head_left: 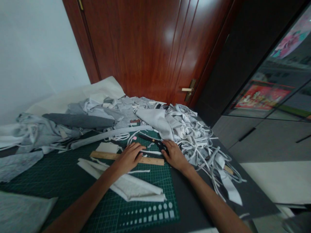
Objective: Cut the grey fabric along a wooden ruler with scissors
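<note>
In the head view, my right hand point(175, 155) is closed round the black handles of a pair of scissors point(149, 139), whose blades point up and left over the green cutting mat point(155, 179). Across from it, my left hand point(131, 157) lies palm down over a wooden ruler point(153, 160), thumb and fingers apart. A narrow white strip point(154, 152) runs between the hands, its left end by my left fingertips. Below the ruler lies a folded pale fabric piece point(138, 186). A small cream square point(107, 147) sits left of my left hand.
Heaped grey and white fabric scraps point(121, 108) line the back of the table. Tangled white cords point(201, 145) pile up at the right. A grey cloth point(21, 208) lies at the near left. Behind stand a brown door point(141, 48) and a dark cabinet point(243, 129).
</note>
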A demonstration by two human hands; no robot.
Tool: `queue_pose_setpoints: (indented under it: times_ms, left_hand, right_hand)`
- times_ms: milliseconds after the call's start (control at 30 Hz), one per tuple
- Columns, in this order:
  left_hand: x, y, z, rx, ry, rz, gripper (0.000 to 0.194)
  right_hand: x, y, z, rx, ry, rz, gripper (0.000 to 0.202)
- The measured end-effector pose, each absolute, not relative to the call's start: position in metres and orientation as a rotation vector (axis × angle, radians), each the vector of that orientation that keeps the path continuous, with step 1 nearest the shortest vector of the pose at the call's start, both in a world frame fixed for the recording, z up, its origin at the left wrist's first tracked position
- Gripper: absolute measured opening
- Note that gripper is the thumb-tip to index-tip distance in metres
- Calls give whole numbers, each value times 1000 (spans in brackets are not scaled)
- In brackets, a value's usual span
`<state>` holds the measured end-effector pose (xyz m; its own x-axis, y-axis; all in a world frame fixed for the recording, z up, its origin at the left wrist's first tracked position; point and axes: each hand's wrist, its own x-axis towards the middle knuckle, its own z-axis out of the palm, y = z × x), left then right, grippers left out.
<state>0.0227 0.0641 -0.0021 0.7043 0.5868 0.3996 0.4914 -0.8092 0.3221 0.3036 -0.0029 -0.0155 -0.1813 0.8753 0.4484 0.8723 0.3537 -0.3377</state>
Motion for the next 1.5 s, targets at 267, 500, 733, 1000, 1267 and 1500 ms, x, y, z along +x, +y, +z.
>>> queue_pose_setpoints:
  times_ms: [267, 500, 733, 1000, 1267, 1500]
  left_hand:
    - [25, 63, 6, 2741, 853, 683, 17]
    - [19, 63, 28, 2708, 920, 1002, 18]
    - [16, 60, 42, 2570, 977, 1382, 19]
    - [23, 57, 32, 2467, 1024, 1374, 30]
    - [21, 62, 25, 2478, 1054, 1228, 43]
    - [24, 52, 16, 2594, 812, 831, 41]
  right_hand:
    - [306, -2, -13, -1481, -1981, 65, 36]
    - [294, -13, 9, -1243, -1958, 175, 29]
    - [271, -29, 10, -1145, -2229, 244, 47]
    - [270, -28, 1, -1329, -2316, 100, 32]
    - [269, -35, 12, -1371, -2340, 101, 31]
    - [268, -31, 4, -1417, -2253, 143, 27]
